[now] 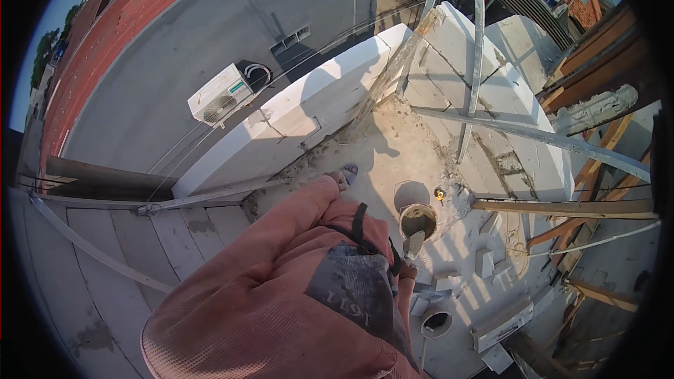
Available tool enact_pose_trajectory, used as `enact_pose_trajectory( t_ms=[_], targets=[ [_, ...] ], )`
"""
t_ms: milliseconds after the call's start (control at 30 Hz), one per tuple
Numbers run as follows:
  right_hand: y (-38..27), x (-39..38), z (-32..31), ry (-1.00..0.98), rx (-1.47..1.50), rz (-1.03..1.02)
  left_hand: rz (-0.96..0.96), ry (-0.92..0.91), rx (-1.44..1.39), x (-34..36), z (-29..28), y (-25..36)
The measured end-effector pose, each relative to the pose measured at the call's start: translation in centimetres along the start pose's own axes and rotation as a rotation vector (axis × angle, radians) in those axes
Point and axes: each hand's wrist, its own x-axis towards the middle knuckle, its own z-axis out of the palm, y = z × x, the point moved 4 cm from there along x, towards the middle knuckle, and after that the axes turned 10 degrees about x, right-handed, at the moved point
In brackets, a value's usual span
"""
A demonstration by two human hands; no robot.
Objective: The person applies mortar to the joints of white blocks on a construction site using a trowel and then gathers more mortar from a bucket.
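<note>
My left arm, in a pink sleeve, reaches forward, and my left hand point(339, 180) shows just past the cuff. Its fingers are too small and partly hidden to read. Beside it, a foot in a dark sandal point(349, 170) rests on the floor. My right hand point(406, 271) is mostly covered by my shirt and closed on the handle of a trowel point(414, 244). The grey trowel blade lies over the near rim of a round bucket point(403, 223), which has grey mix inside.
White block walls point(330, 88) border the dusty floor. Metal poles point(478, 49) cross at the far right. A second bucket point(425, 328), loose blocks point(484, 263) and a wooden beam point(562, 208) lie to the right. An air-conditioner unit point(219, 95) hangs beyond the wall.
</note>
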Motion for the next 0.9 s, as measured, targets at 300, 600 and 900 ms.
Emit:
enact_pose_trajectory(
  t_ms=[300, 600, 900],
  targets=[
    [7.4, 8.1, -9.8, -0.045, -0.846, -0.099, -0.051, -0.131, 0.461, -5.3, 8.1, -15.1],
    [-4.3, 6.0, -5.9, -0.113, -0.494, -0.108, 0.135, -0.251, 0.559, -7.1, 16.3, -15.7],
    [-17.7, 2.4, 4.4, -0.210, -0.030, -0.235, -0.147, -0.060, -0.129, -2.8, 10.8, -13.1]
  ],
)
